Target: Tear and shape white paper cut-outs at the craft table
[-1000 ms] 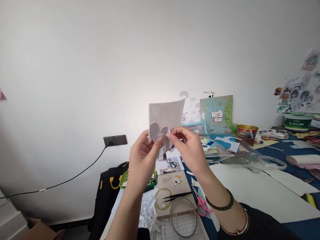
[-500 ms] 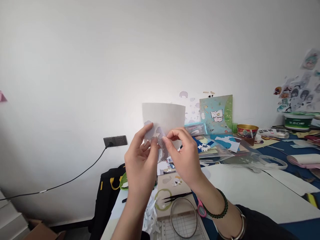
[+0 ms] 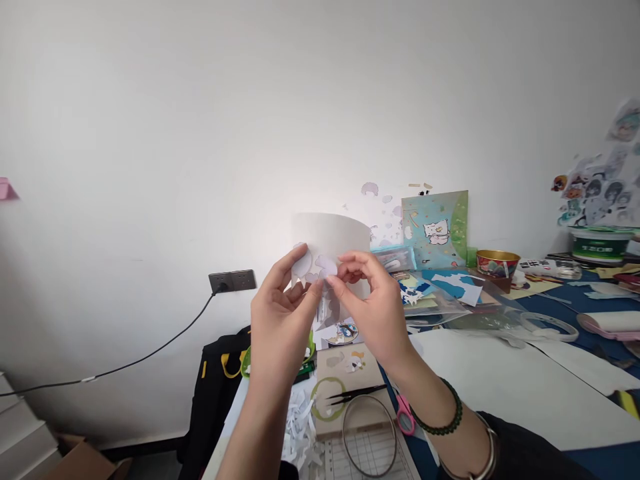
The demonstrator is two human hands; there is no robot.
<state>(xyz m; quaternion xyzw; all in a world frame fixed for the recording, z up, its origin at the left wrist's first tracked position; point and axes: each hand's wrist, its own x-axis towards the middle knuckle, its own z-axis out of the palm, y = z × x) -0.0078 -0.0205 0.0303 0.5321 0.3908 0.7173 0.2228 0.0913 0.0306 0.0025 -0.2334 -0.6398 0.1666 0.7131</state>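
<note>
I hold a white sticker sheet (image 3: 334,235) upright in front of me, above the desk's left end. My left hand (image 3: 283,320) grips its lower left part, thumb and fingers beside pale lilac cloud-shaped stickers (image 3: 320,264). My right hand (image 3: 373,303) pinches the sheet's lower edge right beside those stickers, fingertips almost touching the left thumb. A dark green bead bracelet and a silver bangle sit on my right wrist.
Below the hands lie black tweezers (image 3: 355,393), pink-handled scissors (image 3: 404,417), a wire ring (image 3: 369,433) on a grid mat, and paper scraps (image 3: 300,427). Large white sheets (image 3: 505,380) cover the blue desk. A gold tin (image 3: 495,261), a picture card (image 3: 435,228), a wall socket (image 3: 234,280).
The sheet has flattened and dropped slightly, turning more face-on. Both hands have closed in on the cloud stickers at its lower edge, the right fingertips shifting left.
</note>
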